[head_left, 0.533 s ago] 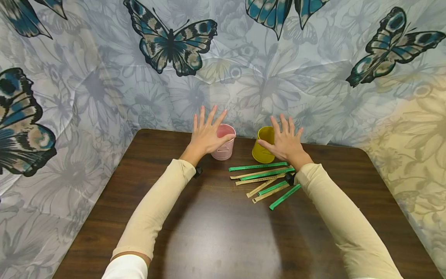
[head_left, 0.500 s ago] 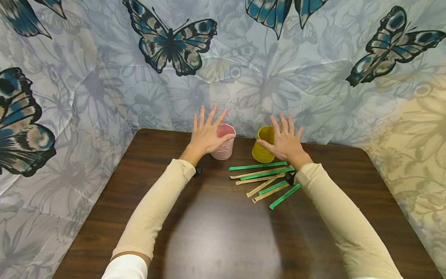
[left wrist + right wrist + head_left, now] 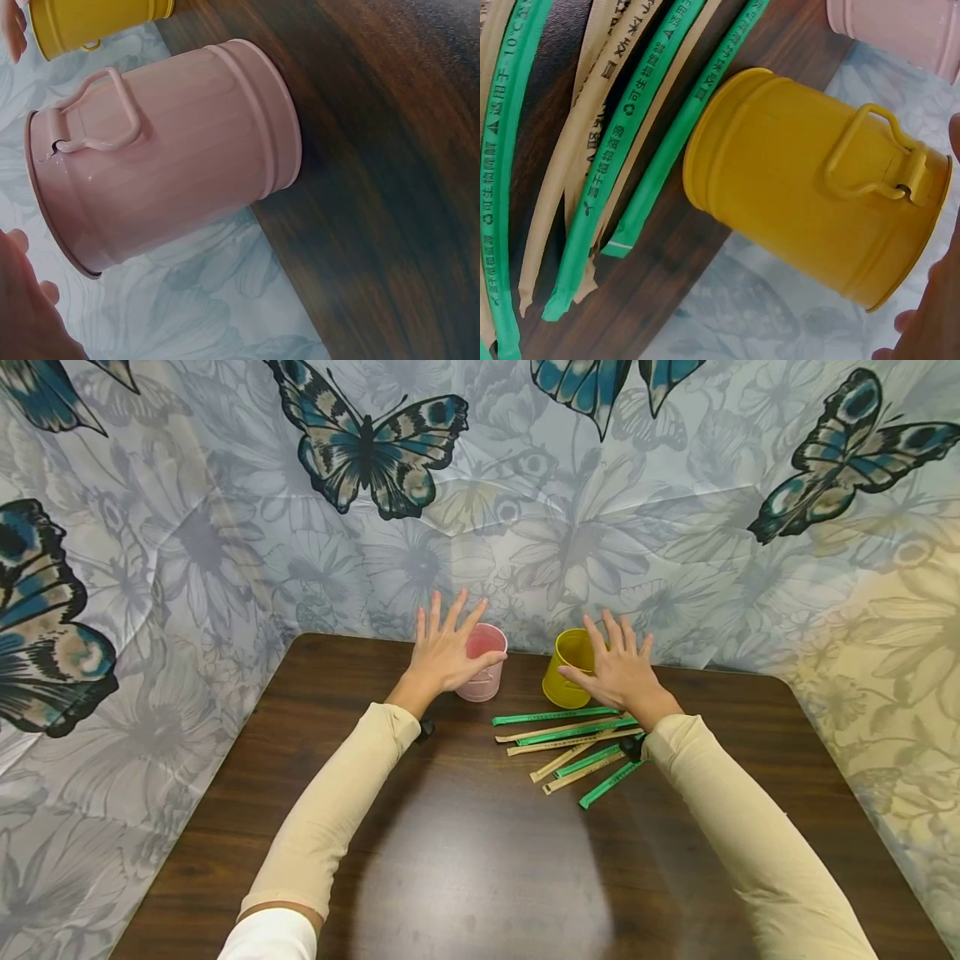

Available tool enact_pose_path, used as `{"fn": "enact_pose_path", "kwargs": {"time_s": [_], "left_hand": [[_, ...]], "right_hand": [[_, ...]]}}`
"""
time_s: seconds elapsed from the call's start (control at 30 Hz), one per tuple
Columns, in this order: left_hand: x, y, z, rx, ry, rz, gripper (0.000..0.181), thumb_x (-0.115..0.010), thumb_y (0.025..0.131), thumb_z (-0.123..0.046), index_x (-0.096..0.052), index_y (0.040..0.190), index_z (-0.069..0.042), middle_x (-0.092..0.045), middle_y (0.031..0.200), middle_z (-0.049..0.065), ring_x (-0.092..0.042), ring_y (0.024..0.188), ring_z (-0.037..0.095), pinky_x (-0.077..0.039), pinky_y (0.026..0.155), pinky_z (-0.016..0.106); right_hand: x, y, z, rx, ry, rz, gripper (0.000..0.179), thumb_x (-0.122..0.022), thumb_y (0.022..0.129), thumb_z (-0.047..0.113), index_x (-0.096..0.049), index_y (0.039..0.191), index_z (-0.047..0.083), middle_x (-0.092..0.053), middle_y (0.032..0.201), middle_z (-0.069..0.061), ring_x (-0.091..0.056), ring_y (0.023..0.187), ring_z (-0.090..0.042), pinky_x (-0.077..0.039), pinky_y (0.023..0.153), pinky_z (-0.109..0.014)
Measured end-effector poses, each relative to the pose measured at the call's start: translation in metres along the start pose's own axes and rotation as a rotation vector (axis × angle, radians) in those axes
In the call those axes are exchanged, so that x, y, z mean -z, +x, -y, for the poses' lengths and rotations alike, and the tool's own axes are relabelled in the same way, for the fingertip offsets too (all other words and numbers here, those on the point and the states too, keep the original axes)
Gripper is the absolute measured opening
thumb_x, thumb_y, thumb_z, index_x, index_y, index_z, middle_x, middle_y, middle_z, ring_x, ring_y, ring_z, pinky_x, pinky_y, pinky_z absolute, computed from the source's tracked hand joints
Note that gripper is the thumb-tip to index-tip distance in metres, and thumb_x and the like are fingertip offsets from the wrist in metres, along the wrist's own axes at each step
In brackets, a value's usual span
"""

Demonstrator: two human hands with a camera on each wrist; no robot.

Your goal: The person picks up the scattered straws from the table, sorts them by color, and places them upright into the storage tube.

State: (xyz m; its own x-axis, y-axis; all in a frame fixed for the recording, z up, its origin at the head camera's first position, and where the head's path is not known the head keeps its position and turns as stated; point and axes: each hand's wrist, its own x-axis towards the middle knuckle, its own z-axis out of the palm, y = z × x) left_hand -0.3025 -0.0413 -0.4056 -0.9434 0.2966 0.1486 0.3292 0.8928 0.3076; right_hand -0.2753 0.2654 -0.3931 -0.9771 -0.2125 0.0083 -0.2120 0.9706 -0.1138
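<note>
Nothing appears taken up yet: the left hand [image 3: 444, 658] and right hand [image 3: 624, 673] each have the grip spread and hold nothing, so this looks like a moment of readiness. A pink cylindrical metal bucket [image 3: 477, 687] and a yellow cylindrical metal bucket [image 3: 562, 690] stand upright near the far edge of the dark wood-grain surface [image 3: 480, 860], one beside each hand; long, slim green-wrapped sticks [image 3: 575, 732] and tan-wrapped sticks [image 3: 575, 743] lie in a loose pile on the near-edge side of the yellow one, partly under the right wrist. Picking up any stick would likely call for drawing a hand back and pinching. Only the wrist views clearly show each bucket's looped side handle, and the right one printed characters on the wrappers; only the head view looks inside the buckets.
</note>
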Motion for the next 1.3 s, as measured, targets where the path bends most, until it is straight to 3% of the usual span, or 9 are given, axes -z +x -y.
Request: {"fn": "enact_pose_path", "kwargs": {"time_s": [0.2, 0.43, 0.6, 0.8, 0.97, 1.1, 1.3], "left_hand": [[-0.006, -0.001, 0.003, 0.009, -0.061, 0.007, 0.093, -0.045, 0.088, -0.083, -0.006, 0.163, -0.043, -0.001, 0.174, -0.003, 0.006, 0.16, 0.041, 0.001, 0.127, 0.064], [-0.015, -0.003, 0.007, 0.005, -0.2, 0.031, 0.107, -0.062, 0.081, -0.08, -0.005, 0.163, -0.041, -0.016, 0.171, 0.006, -0.004, 0.16, 0.04, -0.002, 0.127, 0.065], [-0.018, -0.004, 0.012, 0.017, -0.271, 0.035, 0.118, -0.072, 0.074, -0.077, -0.007, 0.164, -0.036, -0.02, 0.168, 0.005, -0.008, 0.159, 0.037, -0.002, 0.128, 0.063], [-0.022, -0.002, 0.014, -0.004, -0.341, -0.004, 0.125, -0.079, 0.07, -0.074, -0.011, 0.164, -0.027, -0.027, 0.164, 0.009, -0.024, 0.154, 0.034, -0.01, 0.128, 0.059], [-0.025, 0.001, 0.014, 0.007, -0.395, -0.036, 0.128, -0.085, 0.067, -0.068, -0.014, 0.164, -0.024, -0.034, 0.161, 0.01, -0.035, 0.148, 0.032, -0.024, 0.125, 0.056], [-0.026, 0.004, 0.014, 0.022, -0.498, -0.033, 0.131, -0.087, 0.066, -0.066, -0.014, 0.164, -0.022, -0.036, 0.16, 0.011, -0.042, 0.143, 0.032, -0.039, 0.117, 0.055], [-0.029, 0.004, 0.014, 0.033, -0.61, -0.033, 0.13, -0.091, 0.067, -0.056, -0.013, 0.164, -0.018, -0.033, 0.162, 0.017, -0.044, 0.142, 0.035, -0.041, 0.116, 0.056]], "right_hand": [[0.004, -0.01, -0.004, 0.05, -0.003, 0.009, 0.094, -0.042, 0.099, 0.069, -0.002, 0.166, 0.017, 0.002, 0.171, -0.021, 0.002, 0.157, -0.049, 0.0, 0.116, -0.081], [0.007, -0.032, -0.006, 0.127, 0.05, -0.084, 0.083, -0.058, 0.1, 0.053, -0.02, 0.164, 0.014, -0.014, 0.168, -0.025, -0.015, 0.152, -0.052, -0.017, 0.121, -0.072], [0.011, -0.049, -0.009, 0.166, 0.118, -0.088, 0.076, -0.06, 0.101, 0.047, -0.031, 0.159, 0.008, -0.024, 0.163, -0.027, -0.024, 0.147, -0.054, -0.024, 0.116, -0.072], [0.012, -0.069, -0.019, 0.237, 0.095, -0.117, 0.061, -0.069, 0.098, 0.035, -0.049, 0.146, 0.004, -0.043, 0.146, -0.023, -0.039, 0.132, -0.044, -0.035, 0.11, -0.063], [0.009, -0.084, -0.03, 0.231, 0.114, -0.053, 0.049, -0.069, 0.098, 0.033, -0.057, 0.138, 0.006, -0.052, 0.136, -0.018, -0.046, 0.118, -0.037, -0.044, 0.096, -0.055], [0.001, -0.095, -0.037, 0.261, 0.14, 0.009, 0.034, -0.071, 0.096, 0.026, -0.066, 0.124, 0.007, -0.059, 0.124, -0.012, -0.056, 0.11, -0.031, -0.051, 0.089, -0.049], [-0.018, -0.104, -0.042, 0.337, 0.2, 0.108, 0.02, -0.076, 0.091, 0.018, -0.073, 0.108, 0.008, -0.065, 0.104, -0.006, -0.062, 0.086, -0.016, -0.054, 0.072, -0.032]]}}
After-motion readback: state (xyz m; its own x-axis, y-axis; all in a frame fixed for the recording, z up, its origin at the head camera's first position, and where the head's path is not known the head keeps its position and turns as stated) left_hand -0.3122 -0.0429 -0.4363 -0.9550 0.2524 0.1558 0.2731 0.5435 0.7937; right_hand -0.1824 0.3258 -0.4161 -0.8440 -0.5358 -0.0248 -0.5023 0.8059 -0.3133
